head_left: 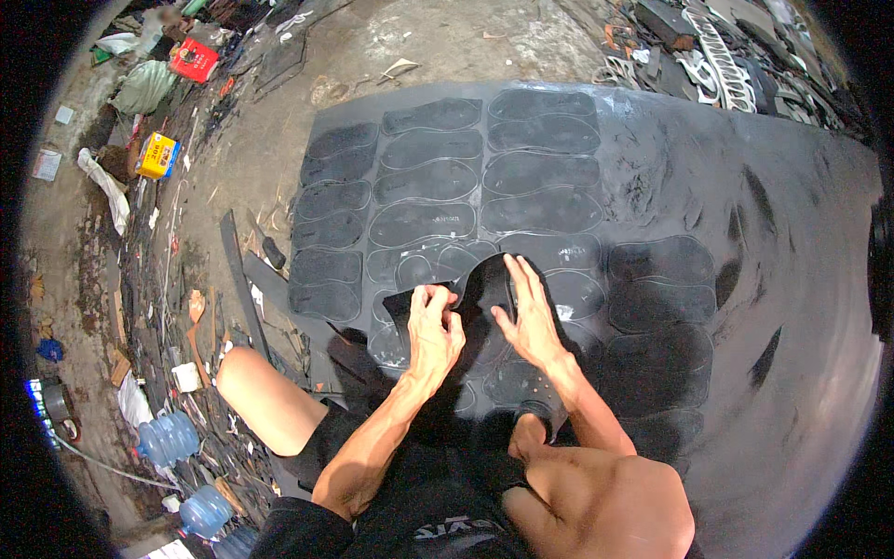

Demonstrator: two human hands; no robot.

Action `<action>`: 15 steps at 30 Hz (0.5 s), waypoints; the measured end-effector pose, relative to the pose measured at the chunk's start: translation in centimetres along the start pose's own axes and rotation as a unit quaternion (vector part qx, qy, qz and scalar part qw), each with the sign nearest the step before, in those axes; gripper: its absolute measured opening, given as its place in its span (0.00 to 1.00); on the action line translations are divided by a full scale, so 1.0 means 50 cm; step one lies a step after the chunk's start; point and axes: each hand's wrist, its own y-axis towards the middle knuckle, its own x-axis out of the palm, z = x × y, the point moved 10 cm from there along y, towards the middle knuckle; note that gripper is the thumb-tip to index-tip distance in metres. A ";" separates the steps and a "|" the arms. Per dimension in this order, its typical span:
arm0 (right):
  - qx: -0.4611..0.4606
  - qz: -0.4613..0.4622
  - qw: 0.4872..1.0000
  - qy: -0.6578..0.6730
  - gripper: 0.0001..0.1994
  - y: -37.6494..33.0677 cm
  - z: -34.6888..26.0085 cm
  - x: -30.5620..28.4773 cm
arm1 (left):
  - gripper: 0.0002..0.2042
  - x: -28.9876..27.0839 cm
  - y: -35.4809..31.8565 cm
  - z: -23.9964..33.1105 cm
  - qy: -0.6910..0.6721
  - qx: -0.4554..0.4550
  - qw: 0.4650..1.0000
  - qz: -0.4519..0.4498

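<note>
A black curved piece of sheet material (486, 282), shaped partly like a shoe sole, is held up over the dark sheet (801, 233). My left hand (434, 337) pinches its left part between thumb and bent fingers. My right hand (529, 319) rests along its right edge, fingers stretched out and thumb apart. Rows of sole outlines (428, 177) cover the middle of the sheet below. Shadow and my hands hide some outlines and the piece's lower end.
At the left lie dark strips (244, 279), a yellow box (158, 156), a red box (194, 60) and clear blue water jugs (169, 438) amid scraps. A heap of offcuts (722, 65) borders the sheet's far right. My bare knees flank the work.
</note>
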 end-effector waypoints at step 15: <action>-0.091 -0.127 0.983 -0.099 0.21 0.034 0.003 0.001 | 0.08 0.047 -0.019 0.011 -0.130 -0.076 0.931 -0.332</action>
